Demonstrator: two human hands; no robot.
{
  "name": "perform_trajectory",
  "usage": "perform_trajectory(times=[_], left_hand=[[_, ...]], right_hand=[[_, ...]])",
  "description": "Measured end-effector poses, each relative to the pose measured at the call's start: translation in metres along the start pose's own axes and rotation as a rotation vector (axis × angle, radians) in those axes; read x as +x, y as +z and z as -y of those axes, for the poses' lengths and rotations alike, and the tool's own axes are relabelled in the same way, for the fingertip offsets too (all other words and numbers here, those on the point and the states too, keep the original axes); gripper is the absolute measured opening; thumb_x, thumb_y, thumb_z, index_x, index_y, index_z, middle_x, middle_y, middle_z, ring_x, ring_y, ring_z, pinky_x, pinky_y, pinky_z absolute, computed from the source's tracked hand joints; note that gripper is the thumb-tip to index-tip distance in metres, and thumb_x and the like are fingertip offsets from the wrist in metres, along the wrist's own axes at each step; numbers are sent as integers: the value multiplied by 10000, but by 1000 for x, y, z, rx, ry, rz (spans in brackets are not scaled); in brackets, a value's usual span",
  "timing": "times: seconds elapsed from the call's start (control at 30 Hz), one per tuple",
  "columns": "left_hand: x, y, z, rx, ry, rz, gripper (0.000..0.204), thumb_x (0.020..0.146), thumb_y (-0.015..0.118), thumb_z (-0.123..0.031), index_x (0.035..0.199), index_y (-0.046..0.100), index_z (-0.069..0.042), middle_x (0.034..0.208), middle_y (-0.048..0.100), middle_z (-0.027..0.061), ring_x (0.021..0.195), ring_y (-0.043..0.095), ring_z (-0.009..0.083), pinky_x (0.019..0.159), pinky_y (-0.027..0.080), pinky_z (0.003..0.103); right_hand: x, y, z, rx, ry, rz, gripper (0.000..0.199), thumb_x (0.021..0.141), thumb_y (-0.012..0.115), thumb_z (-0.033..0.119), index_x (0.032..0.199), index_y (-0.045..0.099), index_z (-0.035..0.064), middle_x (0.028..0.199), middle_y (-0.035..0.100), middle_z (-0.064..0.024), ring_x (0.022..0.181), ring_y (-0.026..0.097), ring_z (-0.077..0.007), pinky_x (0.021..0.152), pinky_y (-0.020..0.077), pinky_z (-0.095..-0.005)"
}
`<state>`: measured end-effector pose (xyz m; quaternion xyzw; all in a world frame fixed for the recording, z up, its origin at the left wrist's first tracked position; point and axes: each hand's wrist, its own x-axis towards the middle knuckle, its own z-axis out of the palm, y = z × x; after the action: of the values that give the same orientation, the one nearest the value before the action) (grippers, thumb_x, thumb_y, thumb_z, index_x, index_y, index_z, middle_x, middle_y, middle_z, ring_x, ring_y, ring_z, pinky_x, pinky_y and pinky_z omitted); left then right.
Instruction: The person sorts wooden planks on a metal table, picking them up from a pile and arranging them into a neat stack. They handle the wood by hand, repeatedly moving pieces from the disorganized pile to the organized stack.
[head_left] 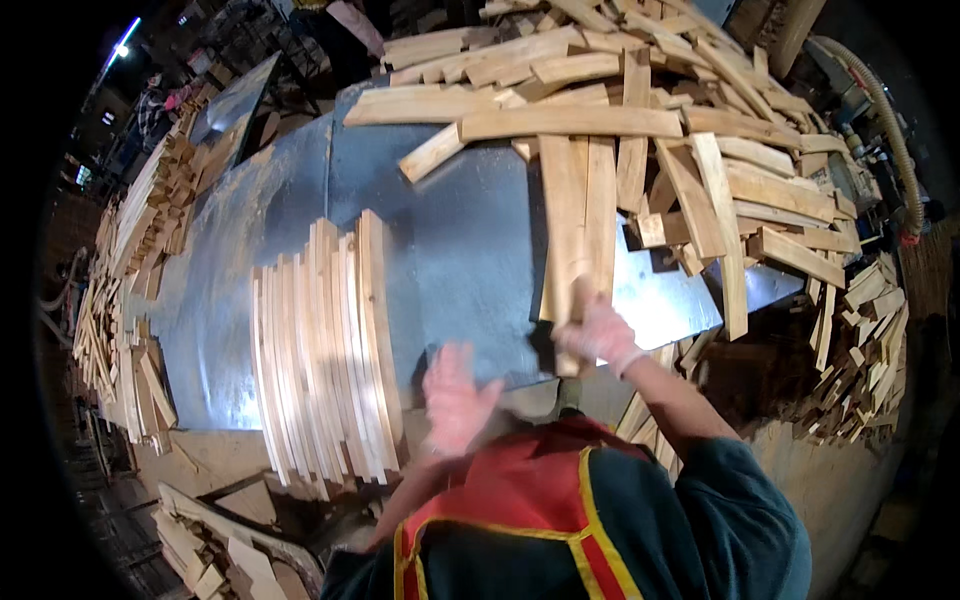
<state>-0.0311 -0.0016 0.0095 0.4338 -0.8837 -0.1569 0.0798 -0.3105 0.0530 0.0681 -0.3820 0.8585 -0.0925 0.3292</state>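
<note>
My right hand, in a pale pinkish glove, is closed around a short wooden board near the table's front edge; motion blurs it. Just beyond it, longer boards stretch from the pile toward me. My left hand, gloved the same way, hovers at the front edge with its fingers apart and nothing in them. Left of that hand lies a row of narrow wooden boards standing side by side, their near ends jutting past the edge. Both hands are over or beside the dark metal tabletop.
A large loose heap of boards covers the table's far right. More stacked strips line the left side. Wood offcuts lie at the lower right, and scraps at the lower left. A ribbed hose hangs at right. A person stands far left.
</note>
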Motion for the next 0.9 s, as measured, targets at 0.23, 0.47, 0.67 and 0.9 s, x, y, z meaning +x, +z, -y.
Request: perform_trajectory(times=[0.23,0.47,0.67,0.9], left_hand=[[72,40,-77,34,-201,328,1073,760,878,-476,1600,346,-71,1583,443,196,1388,499,418,1093,475,514],[56,59,-7,-1596,-597,271,602,906,745,-195,1458,547,-54,1292,650,184,1096,688,291,901,600,414],[60,6,-31,-1982,-651,423,499,925,721,-167,1394,606,-43,1109,718,133,945,721,253,786,627,380],[42,-54,5,-1647,-638,154,556,911,566,-78,1462,526,-11,1089,706,154,934,708,264,791,620,392]], right_hand=[[111,-73,-106,-48,-274,-378,689,884,763,459,1429,623,60,1420,652,-206,1376,567,-381,1172,444,-434],[120,-166,-222,-219,78,-866,846,871,773,478,1518,500,6,1503,551,-255,1409,505,-418,1197,393,-447],[113,-143,-271,117,137,-611,964,871,806,506,1568,411,-29,1459,589,-260,1357,562,-382,1151,414,-417],[108,-121,-262,482,52,-448,447,921,784,214,1289,639,5,1049,760,-113,902,723,-218,793,584,-377]])
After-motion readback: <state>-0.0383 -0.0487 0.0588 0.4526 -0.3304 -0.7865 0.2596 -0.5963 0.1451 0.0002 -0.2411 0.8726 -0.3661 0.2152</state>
